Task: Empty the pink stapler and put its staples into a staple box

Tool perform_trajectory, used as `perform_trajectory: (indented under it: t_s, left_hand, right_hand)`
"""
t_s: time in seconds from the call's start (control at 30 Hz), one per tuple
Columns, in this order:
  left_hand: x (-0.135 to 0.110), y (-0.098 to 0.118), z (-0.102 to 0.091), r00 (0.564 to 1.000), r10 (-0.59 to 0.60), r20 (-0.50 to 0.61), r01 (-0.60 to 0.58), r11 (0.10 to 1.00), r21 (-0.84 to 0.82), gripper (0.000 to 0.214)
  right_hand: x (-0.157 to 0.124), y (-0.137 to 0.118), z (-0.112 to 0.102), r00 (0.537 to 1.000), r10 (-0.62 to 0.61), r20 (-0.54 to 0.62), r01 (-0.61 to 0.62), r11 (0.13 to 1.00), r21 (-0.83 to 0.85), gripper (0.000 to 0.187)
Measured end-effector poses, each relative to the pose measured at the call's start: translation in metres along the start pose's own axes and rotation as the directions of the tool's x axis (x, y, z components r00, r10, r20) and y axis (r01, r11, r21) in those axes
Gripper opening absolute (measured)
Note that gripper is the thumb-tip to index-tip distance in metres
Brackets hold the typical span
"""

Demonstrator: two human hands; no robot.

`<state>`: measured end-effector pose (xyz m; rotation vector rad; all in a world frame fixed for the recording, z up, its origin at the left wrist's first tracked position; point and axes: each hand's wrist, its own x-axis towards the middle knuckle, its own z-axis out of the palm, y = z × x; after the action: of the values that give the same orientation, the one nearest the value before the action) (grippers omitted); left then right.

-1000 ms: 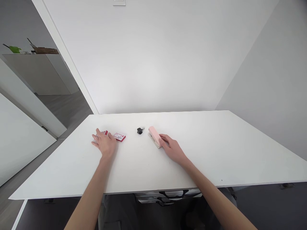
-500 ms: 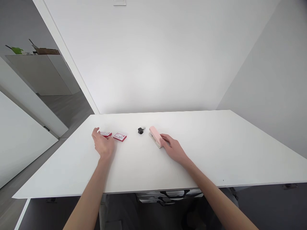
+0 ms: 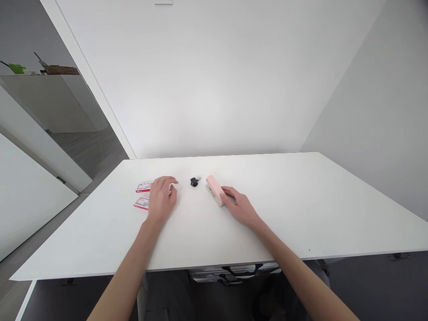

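My left hand (image 3: pixel 161 199) lies flat on the white table (image 3: pixel 310 205), fingers stretched forward over a small red-and-white box (image 3: pixel 170 192) of which only a sliver shows. Two more red-and-white boxes (image 3: pixel 143 187) (image 3: pixel 141 203) lie just left of that hand. My right hand (image 3: pixel 240 208) rests on the table with its fingers closed round the near end of a pink stapler (image 3: pixel 214 189). A small black clip (image 3: pixel 194 181) sits between the hands, touching neither.
White walls stand close behind and to the right of the table. On the left is an open doorway (image 3: pixel 83 147) with a pale cabinet (image 3: pixel 50 102) beyond. Something with black handles (image 3: pixel 240 270) shows under the table's near edge.
My left hand has moved right, from the leftmost box to over the box nearer the clip. A second box has come into view at the left. My right hand has stayed on the stapler.
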<state>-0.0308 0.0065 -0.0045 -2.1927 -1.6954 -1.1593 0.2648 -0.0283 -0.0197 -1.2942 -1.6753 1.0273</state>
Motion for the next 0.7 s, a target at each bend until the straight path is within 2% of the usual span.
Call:
perform_trajectory:
  t_s: [0.17, 0.27, 0.37, 0.43, 0.53, 0.63, 0.7]
  left_hand:
    - [0.002, 0.022, 0.018, 0.959, 0.195, 0.205, -0.192, 0.981, -0.034, 0.037]
    - [0.005, 0.024, 0.025, 0.924, 0.233, 0.304, -0.248, 0.969, 0.012, 0.044]
    - [0.006, 0.020, 0.029, 0.905, 0.233, 0.355, -0.279, 0.956, 0.085, 0.044]
    - [0.005, 0.018, 0.031, 0.910, 0.226, 0.349, -0.289, 0.947, 0.139, 0.043]
    - [0.002, 0.017, 0.032, 0.945, 0.166, 0.281, -0.238, 0.940, 0.245, 0.041]
    - [-0.001, 0.015, 0.033, 0.985, 0.056, 0.164, -0.113, 0.925, 0.362, 0.038]
    - [-0.003, 0.013, 0.033, 0.996, -0.032, 0.083, -0.006, 0.907, 0.421, 0.037]
  right_hand:
    - [0.001, -0.001, 0.000, 1.000, 0.000, -0.003, 0.000, 1.000, -0.002, 0.043]
    - [0.002, -0.001, 0.001, 1.000, -0.006, -0.008, 0.006, 1.000, 0.000, 0.042]
    - [0.003, -0.001, 0.001, 1.000, -0.009, -0.008, 0.009, 1.000, -0.007, 0.042]
    - [0.003, -0.001, 0.001, 1.000, -0.009, -0.009, 0.009, 1.000, -0.006, 0.042]
    - [0.002, 0.000, 0.001, 1.000, -0.001, -0.012, 0.001, 1.000, -0.002, 0.043]
    - [0.002, 0.000, 0.001, 1.000, -0.001, -0.007, 0.001, 1.000, -0.006, 0.042]
    - [0.001, 0.000, 0.001, 1.000, -0.006, -0.005, 0.006, 1.000, -0.009, 0.041]
